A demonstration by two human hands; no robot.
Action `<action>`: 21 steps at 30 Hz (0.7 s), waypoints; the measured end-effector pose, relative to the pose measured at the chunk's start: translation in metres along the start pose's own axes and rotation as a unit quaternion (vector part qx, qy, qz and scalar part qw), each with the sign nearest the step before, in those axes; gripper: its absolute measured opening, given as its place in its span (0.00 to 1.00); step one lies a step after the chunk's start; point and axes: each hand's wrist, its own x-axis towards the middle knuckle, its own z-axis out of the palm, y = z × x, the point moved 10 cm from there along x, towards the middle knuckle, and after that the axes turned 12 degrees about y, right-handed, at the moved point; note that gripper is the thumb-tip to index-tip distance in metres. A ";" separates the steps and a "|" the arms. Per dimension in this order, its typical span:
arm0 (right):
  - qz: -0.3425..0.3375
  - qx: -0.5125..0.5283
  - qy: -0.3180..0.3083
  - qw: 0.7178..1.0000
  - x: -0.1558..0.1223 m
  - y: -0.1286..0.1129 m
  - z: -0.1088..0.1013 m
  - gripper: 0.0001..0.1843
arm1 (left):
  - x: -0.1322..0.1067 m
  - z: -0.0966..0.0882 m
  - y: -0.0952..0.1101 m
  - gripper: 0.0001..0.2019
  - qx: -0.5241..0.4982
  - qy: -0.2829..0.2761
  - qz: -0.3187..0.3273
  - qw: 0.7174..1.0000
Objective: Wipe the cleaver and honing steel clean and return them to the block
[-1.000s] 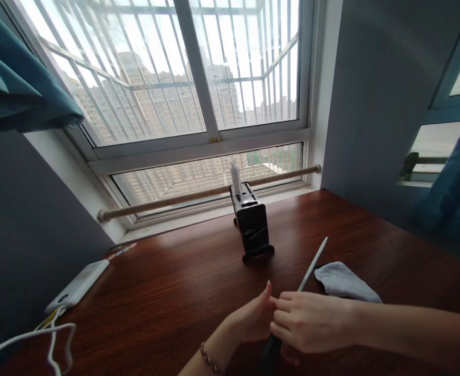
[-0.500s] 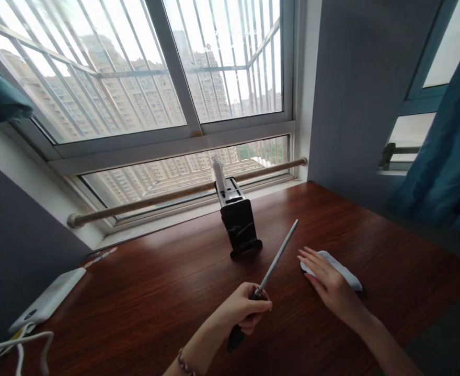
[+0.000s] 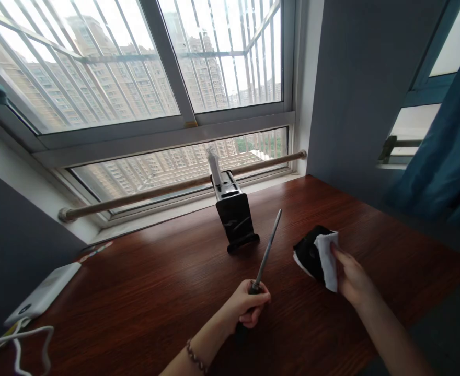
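Note:
My left hand is closed around the dark handle of a honing steel, whose grey rod slants up and slightly right above the table. My right hand grips the white edge of a folded black-and-white cloth, thumb on top and the other fingers mostly hidden behind it. Beyond the steel, a black knife block stands near the window, with a white, plastic-wrapped item sticking up from its slots.
The reddish-brown wooden table reaches to the window sill. At the left lies a white box-shaped device with a white cable beside it. A rail crosses the window, and a blue curtain hangs at the right.
My right hand, earlier laid flat over the cloth, now grips it, and its black side shows. The honing steel has shifted a little left and stands more upright.

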 end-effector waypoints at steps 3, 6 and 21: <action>0.177 0.057 -0.038 0.982 -0.035 0.067 0.028 0.10 | -0.007 0.010 0.003 0.15 -0.001 -0.010 0.013 1.000; 0.212 0.041 -0.122 0.969 -0.066 0.108 0.054 0.10 | -0.013 0.018 -0.001 0.14 0.021 -0.019 0.005 1.000; 0.021 -0.036 -0.178 0.983 -0.036 0.051 0.111 0.11 | -0.014 0.006 0.005 0.15 0.075 0.034 -0.014 0.997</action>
